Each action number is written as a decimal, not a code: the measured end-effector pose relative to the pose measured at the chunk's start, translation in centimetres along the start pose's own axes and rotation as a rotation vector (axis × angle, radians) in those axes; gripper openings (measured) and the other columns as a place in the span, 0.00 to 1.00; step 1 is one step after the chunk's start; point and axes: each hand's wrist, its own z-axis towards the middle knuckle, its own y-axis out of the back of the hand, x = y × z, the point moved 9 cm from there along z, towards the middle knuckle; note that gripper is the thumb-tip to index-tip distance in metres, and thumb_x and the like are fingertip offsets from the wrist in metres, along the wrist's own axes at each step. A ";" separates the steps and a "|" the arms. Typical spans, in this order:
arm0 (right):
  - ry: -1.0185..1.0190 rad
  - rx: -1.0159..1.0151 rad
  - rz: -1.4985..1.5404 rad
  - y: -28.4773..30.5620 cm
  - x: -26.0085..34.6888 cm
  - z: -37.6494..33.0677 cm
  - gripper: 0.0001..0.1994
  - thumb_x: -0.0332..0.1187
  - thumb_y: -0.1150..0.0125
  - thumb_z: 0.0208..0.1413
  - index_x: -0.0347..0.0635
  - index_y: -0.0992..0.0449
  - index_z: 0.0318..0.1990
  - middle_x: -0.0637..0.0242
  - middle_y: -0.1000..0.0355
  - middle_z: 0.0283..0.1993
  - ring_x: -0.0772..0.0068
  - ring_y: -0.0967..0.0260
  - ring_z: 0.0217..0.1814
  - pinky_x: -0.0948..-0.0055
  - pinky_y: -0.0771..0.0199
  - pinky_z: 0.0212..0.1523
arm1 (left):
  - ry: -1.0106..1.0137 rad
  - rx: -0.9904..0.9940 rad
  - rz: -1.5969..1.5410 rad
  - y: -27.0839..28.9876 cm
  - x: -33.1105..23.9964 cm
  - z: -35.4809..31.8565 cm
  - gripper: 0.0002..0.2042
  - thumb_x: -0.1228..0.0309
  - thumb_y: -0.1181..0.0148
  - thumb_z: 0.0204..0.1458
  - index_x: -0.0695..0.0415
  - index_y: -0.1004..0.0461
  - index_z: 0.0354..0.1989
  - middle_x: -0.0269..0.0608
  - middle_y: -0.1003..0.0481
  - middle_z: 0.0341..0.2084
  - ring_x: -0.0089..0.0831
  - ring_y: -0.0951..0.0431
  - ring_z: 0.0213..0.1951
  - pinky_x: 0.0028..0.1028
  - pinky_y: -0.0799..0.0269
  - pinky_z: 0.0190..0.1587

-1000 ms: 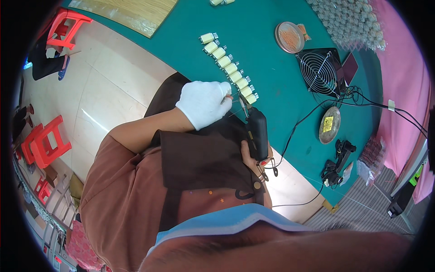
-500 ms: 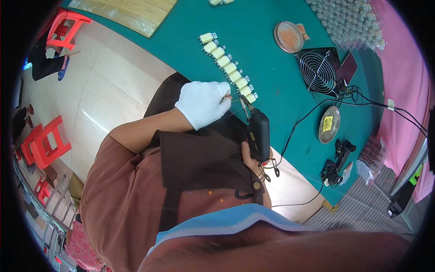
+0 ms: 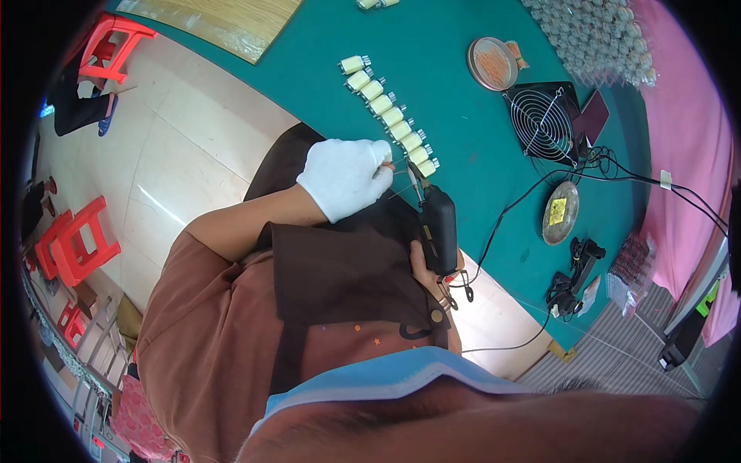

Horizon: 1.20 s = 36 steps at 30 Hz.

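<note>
My left hand [image 3: 343, 179], in a white fingertip-less glove, is closed in a pinch on thin wires [image 3: 399, 171]. What else it may hold is too small to make out. Low at the table's near edge, my bare right hand [image 3: 422, 264], partly hidden, grips a black corded soldering gun [image 3: 439, 229]. The gun's narrow tip points away from me, right beside the left fingertips and the wires. Just beyond lies a slanting row of several pale yellow coil-like parts [image 3: 392, 117] with metal ends; the nearest is close to the tip.
On the green table [image 3: 478, 193] are a round dish of orange bits [image 3: 492, 63], a black fan with a wire guard [image 3: 543, 121], a metal dish with a yellow label [image 3: 560, 213], black cables [image 3: 610, 174] and a wooden board [image 3: 220, 23]. Red stools [image 3: 81, 243] stand on the floor at left.
The soldering gun and my right hand have shifted very slightly to the left. My left hand stays almost in place, and the row of yellow parts is unchanged.
</note>
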 end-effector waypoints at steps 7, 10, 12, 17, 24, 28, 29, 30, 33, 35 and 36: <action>0.029 -0.009 -0.013 0.1 0.5 0.3 0.16 0.27 0.27 0.40 0.35 0.26 0.37 0.53 0.24 0.33 0.47 0.25 0.33 0.59 0.25 0.36 | 0.004 -0.003 -0.011 -0.1 0.1 0.0 0.07 0.63 0.40 0.53 0.52 0.24 0.30 0.38 0.23 0.18 0.41 0.21 0.22 0.38 0.27 0.27; 0.060 -0.013 -0.014 0.1 0.9 0.5 0.16 0.27 0.26 0.39 0.35 0.26 0.36 0.53 0.24 0.33 0.47 0.25 0.32 0.59 0.25 0.35 | 0.002 -0.007 0.006 -0.1 0.1 0.0 0.07 0.63 0.40 0.53 0.52 0.24 0.30 0.38 0.23 0.18 0.41 0.21 0.22 0.38 0.27 0.27; 0.041 -0.014 0.003 0.1 0.7 0.4 0.16 0.27 0.26 0.39 0.35 0.26 0.37 0.52 0.24 0.33 0.48 0.25 0.32 0.59 0.25 0.35 | 0.003 -0.008 0.016 -0.1 0.0 0.0 0.07 0.63 0.40 0.53 0.52 0.24 0.30 0.38 0.23 0.18 0.41 0.21 0.22 0.38 0.27 0.27; 0.060 -0.010 0.001 0.1 0.9 0.6 0.17 0.26 0.26 0.39 0.35 0.27 0.37 0.53 0.24 0.32 0.48 0.26 0.31 0.59 0.26 0.34 | 0.010 -0.003 0.022 -0.1 0.0 0.1 0.07 0.62 0.40 0.53 0.51 0.24 0.30 0.38 0.24 0.18 0.41 0.21 0.22 0.38 0.27 0.27; 0.016 -0.021 0.015 0.2 0.9 0.7 0.17 0.26 0.26 0.39 0.35 0.27 0.37 0.54 0.25 0.31 0.51 0.26 0.30 0.60 0.27 0.32 | 0.014 0.004 0.020 -0.1 0.1 0.1 0.07 0.62 0.40 0.53 0.52 0.24 0.30 0.38 0.24 0.18 0.42 0.21 0.22 0.38 0.27 0.27; 0.060 -0.025 0.000 0.1 0.8 0.5 0.17 0.27 0.25 0.39 0.35 0.27 0.36 0.54 0.25 0.32 0.51 0.26 0.30 0.61 0.27 0.32 | -0.003 -0.017 0.012 0.0 0.0 0.0 0.07 0.63 0.40 0.53 0.52 0.24 0.30 0.38 0.24 0.17 0.42 0.21 0.22 0.38 0.28 0.26; 0.060 -0.025 0.000 0.1 0.8 0.5 0.17 0.27 0.25 0.39 0.35 0.27 0.36 0.54 0.25 0.32 0.51 0.26 0.30 0.61 0.27 0.32 | -0.004 -0.018 0.008 0.1 0.0 0.0 0.07 0.63 0.40 0.53 0.52 0.24 0.30 0.38 0.24 0.17 0.42 0.22 0.22 0.38 0.28 0.26; 0.055 -0.028 0.010 0.2 0.8 0.5 0.17 0.27 0.25 0.39 0.35 0.27 0.36 0.54 0.25 0.32 0.51 0.26 0.30 0.60 0.26 0.32 | -0.004 -0.018 0.008 0.1 0.0 0.0 0.07 0.63 0.40 0.53 0.52 0.24 0.30 0.38 0.24 0.17 0.42 0.22 0.22 0.38 0.28 0.26; 0.045 -0.028 -0.001 0.2 0.8 0.5 0.17 0.27 0.25 0.39 0.35 0.27 0.35 0.54 0.25 0.32 0.51 0.26 0.30 0.60 0.26 0.33 | -0.007 -0.031 0.000 0.3 0.0 0.0 0.07 0.63 0.39 0.52 0.52 0.24 0.30 0.39 0.24 0.17 0.41 0.22 0.22 0.38 0.28 0.25; 0.039 -0.025 -0.022 0.2 0.7 0.5 0.16 0.27 0.25 0.39 0.35 0.27 0.35 0.54 0.25 0.32 0.50 0.26 0.30 0.60 0.26 0.33 | 0.027 0.072 -0.016 -0.2 0.1 0.1 0.09 0.63 0.43 0.54 0.53 0.23 0.32 0.45 0.21 0.23 0.45 0.19 0.26 0.42 0.24 0.29; 0.068 -0.028 -0.037 0.2 0.8 0.4 0.16 0.27 0.25 0.39 0.35 0.27 0.35 0.54 0.25 0.31 0.50 0.26 0.30 0.60 0.26 0.33 | 0.028 0.072 -0.016 -0.2 0.1 0.1 0.09 0.63 0.43 0.54 0.53 0.23 0.32 0.45 0.21 0.23 0.45 0.19 0.26 0.42 0.24 0.29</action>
